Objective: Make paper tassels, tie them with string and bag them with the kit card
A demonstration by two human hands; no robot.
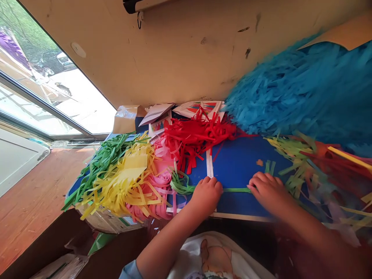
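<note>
Left hand (207, 193) and right hand (269, 192) each pinch one end of a green strip (236, 190). It lies on a blue board (238, 162).

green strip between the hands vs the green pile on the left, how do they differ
The strip is one piece; the pile is many tangled ones. The strip lies flat and straight on the blue board, the left hand and right hand at its ends; the pile is heaped loosely at the board's left end, untouched. Both are green cut paper.
</note>
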